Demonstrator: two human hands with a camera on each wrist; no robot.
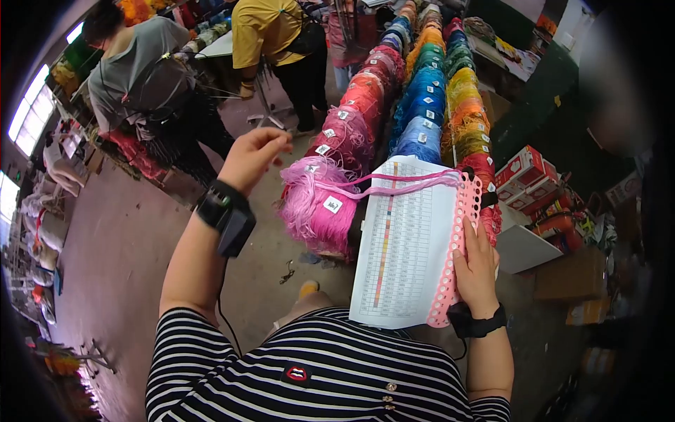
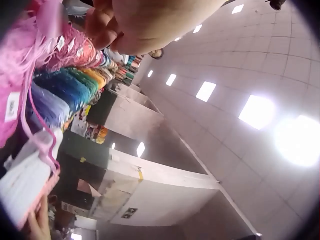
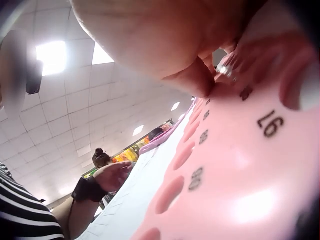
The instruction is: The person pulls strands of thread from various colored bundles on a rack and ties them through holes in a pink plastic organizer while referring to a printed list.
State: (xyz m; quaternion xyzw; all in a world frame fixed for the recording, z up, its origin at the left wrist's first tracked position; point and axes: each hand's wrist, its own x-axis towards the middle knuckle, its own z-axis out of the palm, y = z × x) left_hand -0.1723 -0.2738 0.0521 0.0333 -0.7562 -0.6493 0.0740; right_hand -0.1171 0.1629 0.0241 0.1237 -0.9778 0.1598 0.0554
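A pink strip with numbered holes [image 1: 444, 288] runs along the right side of a printed chart sheet [image 1: 401, 246] with a column of color swatches. My right hand [image 1: 478, 271] rests on the strip, fingers straight and thumb on its surface. Pink thread strands [image 1: 415, 184] run from the strip's top end across the sheet toward the nearest pink thread bundle [image 1: 313, 204], which bears white tags. My left hand [image 1: 256, 158] is raised in the air left of that bundle, fingers loosely bent; no thread shows between them.
Long rows of colored thread bundles stretch away ahead, among them blue [image 1: 422, 105] and yellow [image 1: 464, 88]. Two people, one in grey [image 1: 140, 77] and one in yellow [image 1: 264, 32], stand at the far left. Red and white boxes [image 1: 524, 176] and a cardboard box [image 1: 573, 274] sit at right.
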